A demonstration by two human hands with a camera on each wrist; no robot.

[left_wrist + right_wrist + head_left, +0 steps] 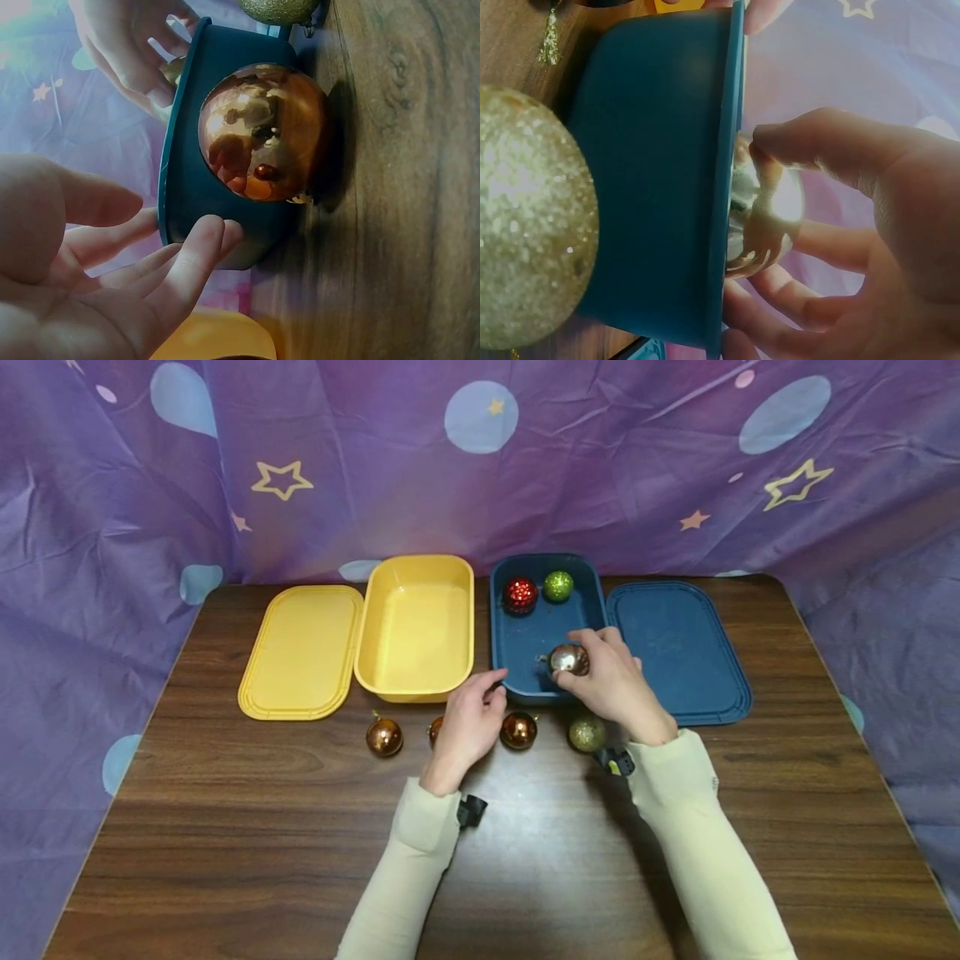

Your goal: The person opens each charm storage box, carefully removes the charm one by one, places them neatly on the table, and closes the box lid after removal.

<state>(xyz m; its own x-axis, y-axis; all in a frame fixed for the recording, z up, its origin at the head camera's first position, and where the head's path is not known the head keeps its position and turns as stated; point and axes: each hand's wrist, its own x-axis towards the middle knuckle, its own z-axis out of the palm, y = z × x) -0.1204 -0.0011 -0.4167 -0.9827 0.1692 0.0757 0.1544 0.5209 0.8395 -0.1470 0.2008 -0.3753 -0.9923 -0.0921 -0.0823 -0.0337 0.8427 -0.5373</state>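
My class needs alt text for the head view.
A right hand holds a shiny bauble at the mouth of a blue box containing a red bauble and a green bauble; the left hand is at its near corner. A yellow box stands alongside.

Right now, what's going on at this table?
A person's right hand holds a shiny metallic ball at the mouth of the blue box, which has a red ball and a green ball inside. The left hand is by that box's near left corner, holding nothing. Three copper balls and a glittery gold ball sit on the table in front.
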